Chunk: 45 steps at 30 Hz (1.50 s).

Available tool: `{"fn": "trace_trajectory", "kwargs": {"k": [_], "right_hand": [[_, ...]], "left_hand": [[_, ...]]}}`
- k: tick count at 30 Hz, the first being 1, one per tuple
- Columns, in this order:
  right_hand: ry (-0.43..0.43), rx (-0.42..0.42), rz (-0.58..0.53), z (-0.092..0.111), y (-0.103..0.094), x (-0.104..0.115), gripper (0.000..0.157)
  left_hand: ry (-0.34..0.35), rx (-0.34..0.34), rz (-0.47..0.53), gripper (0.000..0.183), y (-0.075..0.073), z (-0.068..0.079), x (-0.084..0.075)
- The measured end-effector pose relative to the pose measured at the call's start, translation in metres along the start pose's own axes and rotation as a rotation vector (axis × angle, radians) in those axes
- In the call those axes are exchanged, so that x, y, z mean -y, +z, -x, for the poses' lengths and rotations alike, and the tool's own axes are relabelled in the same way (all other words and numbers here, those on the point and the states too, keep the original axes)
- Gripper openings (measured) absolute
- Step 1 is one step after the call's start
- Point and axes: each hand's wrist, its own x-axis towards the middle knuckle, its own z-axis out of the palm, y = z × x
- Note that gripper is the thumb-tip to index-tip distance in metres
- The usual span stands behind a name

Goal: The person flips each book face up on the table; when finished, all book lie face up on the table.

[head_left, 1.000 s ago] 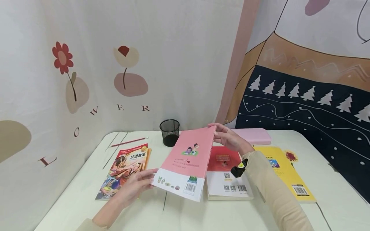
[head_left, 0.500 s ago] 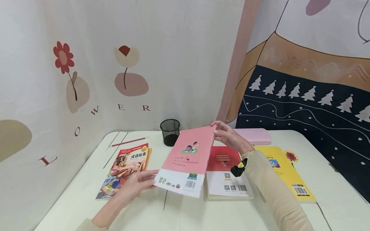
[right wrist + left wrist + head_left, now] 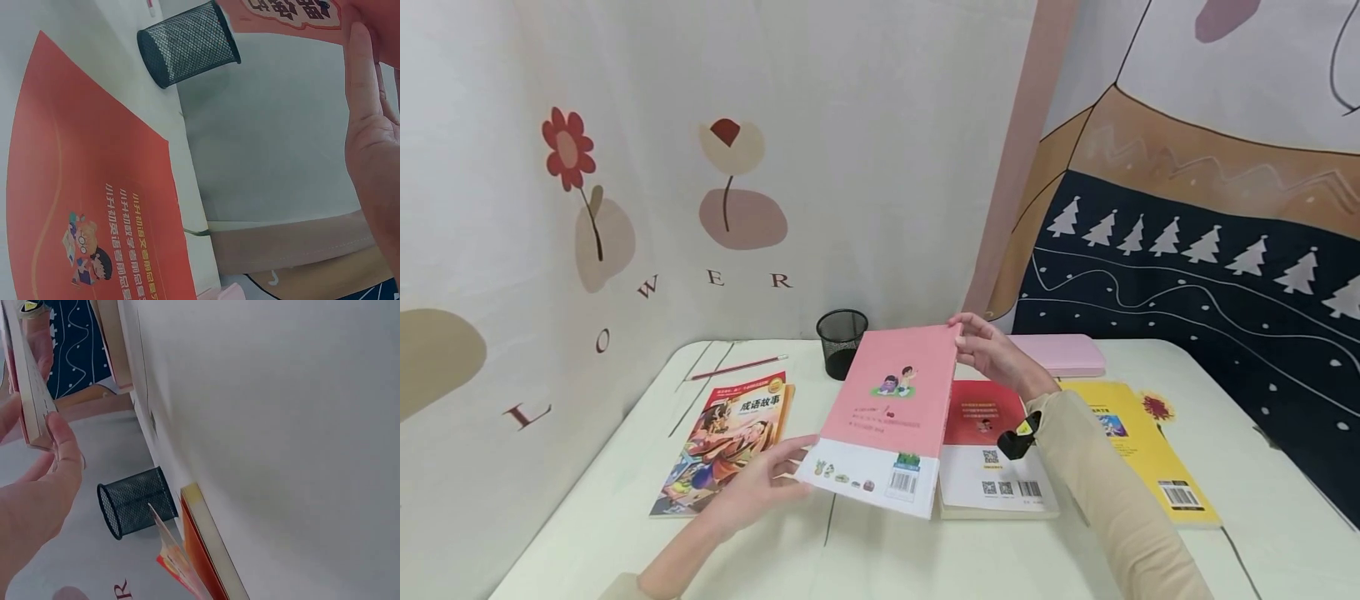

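Printed cloth (image 3: 887, 167) hangs behind a pale bench (image 3: 865, 558), flowers on its left part and white trees on a dark field at the right. Above the bench, tilted and clear of it, is a pink book (image 3: 880, 412) with its barcoded face up. The right hand (image 3: 996, 360) pinches its far right corner; the left hand (image 3: 758, 492) has the near left corner between thumb and fingers.

Just now the left thumb has spread a little farther from the fingers, and the book has swung slightly. I judge the left hold to be the looser, with the right hand bearing more of the weight.

Next to the pink book, and partly behind it, stands a mesh cup (image 3: 838, 350); a red-and-white book (image 3: 992, 475) lies at its right. Farther out are a comic-style book (image 3: 726, 446), a pencil (image 3: 737, 367), a pink case (image 3: 1063, 354) and a yellow book (image 3: 1150, 458).

From the right wrist, the pink book's underside shows a title panel, hidden from the head camera, with one finger straight along it. From the left wrist, its page edges show, as does the thick orange book (image 3: 199, 547) under the comic-style one.
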Motion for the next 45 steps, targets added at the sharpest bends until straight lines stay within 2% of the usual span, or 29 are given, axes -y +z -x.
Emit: {"fn": "trace_trajectory", "kwargs": {"k": [6,16,23,27,31,36,45], "right_hand": [[0.021,-0.022,-0.009,0.001,0.000,-0.003,0.024],[0.002,-0.014,-0.029,0.001,0.002,0.000,0.026],[-0.044,0.036,0.006,-0.002,0.005,0.004,0.029],[-0.068,0.044,0.038,-0.004,0.007,0.004,0.030],[-0.092,0.044,0.055,-0.006,0.009,0.005,0.026],[-0.124,0.057,0.067,-0.007,0.009,0.007,0.022],[-0.151,-0.020,0.162,-0.010,0.014,0.009,0.020]], "left_hand": [[-0.040,-0.042,0.079,0.061,0.004,0.000,0.000],[-0.103,-0.098,0.357,0.054,0.001,-0.002,0.002],[-0.140,-0.066,0.485,0.047,-0.002,-0.002,0.002],[-0.138,-0.012,0.555,0.042,-0.004,-0.002,0.004],[-0.133,0.031,0.567,0.039,-0.005,-0.002,0.006],[-0.126,0.036,0.511,0.039,-0.006,-0.003,0.008],[-0.151,0.029,0.441,0.031,-0.003,-0.004,0.012]]}}
